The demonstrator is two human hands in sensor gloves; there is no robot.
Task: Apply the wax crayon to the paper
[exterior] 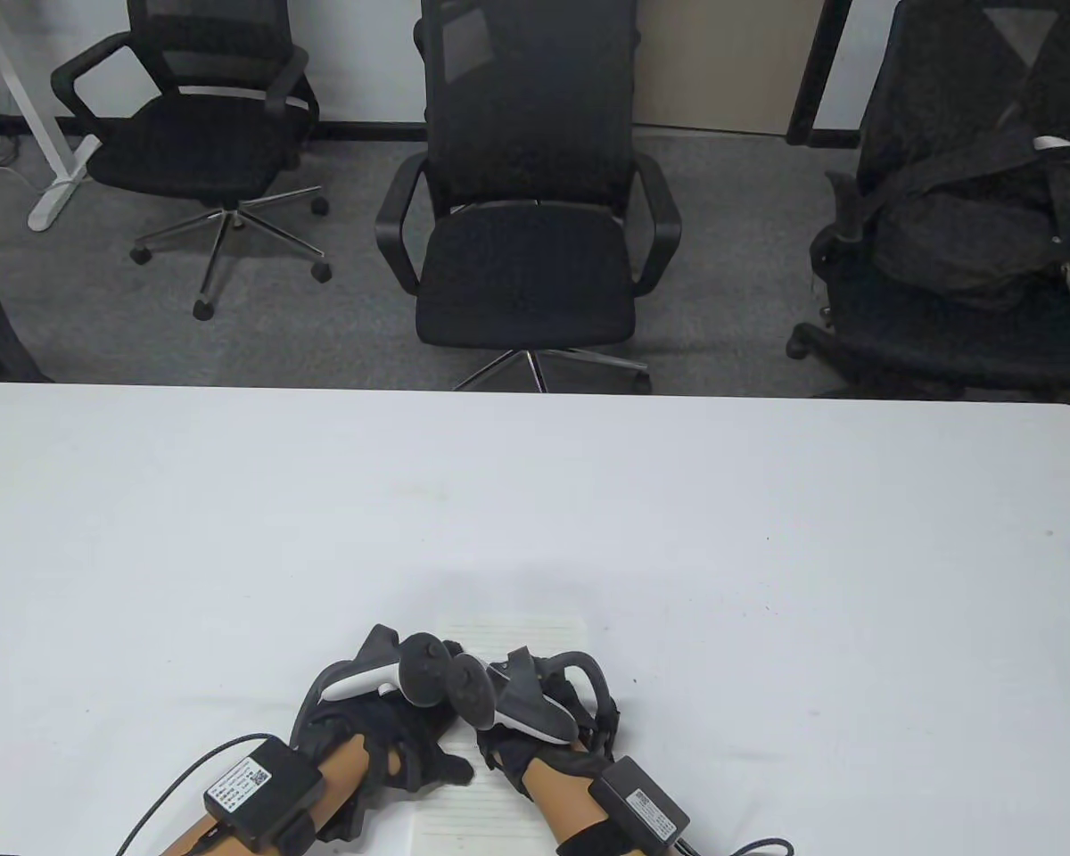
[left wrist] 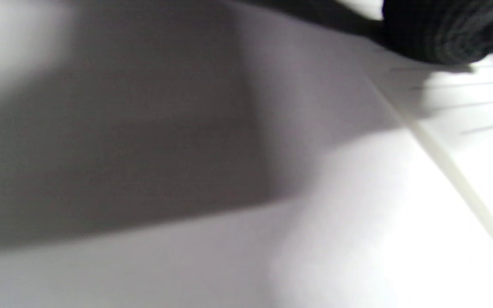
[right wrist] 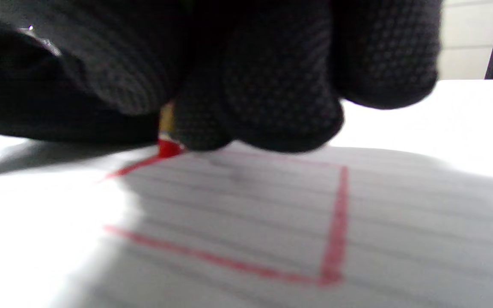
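Fingers [right wrist: 255,107] of the right hand [exterior: 535,749] were bunched tightly round a short red wax crayon [right wrist: 168,147], only its red tip and a sliver of yellowish wrapper showing beneath the black knit glove. The grip sat low on the stick, probably so the hand could press hard and steer the stroke without snapping the wax. The tip touched the white lined sheet of paper [right wrist: 238,214] at the near-left end of a red line, with the crayon's long axis standing steeply, tip down to the page and its upper end hidden up in the fist. Three sides of a red rectangle [right wrist: 336,222] already lay on the sheet, and the tip appeared to be working the remaining edge, so the outline looked close to finished.

The left hand [exterior: 392,740] lay on the paper's left edge, one gloved finger reaching across the page, likely to pin the sheet against the drag of the wax; how far that hand was spread I could not tell.

The sheet sat at the near middle of the plain white table [exterior: 767,535], its long side running away from the person. Beyond the far edge stood black mesh office chairs [exterior: 526,223].
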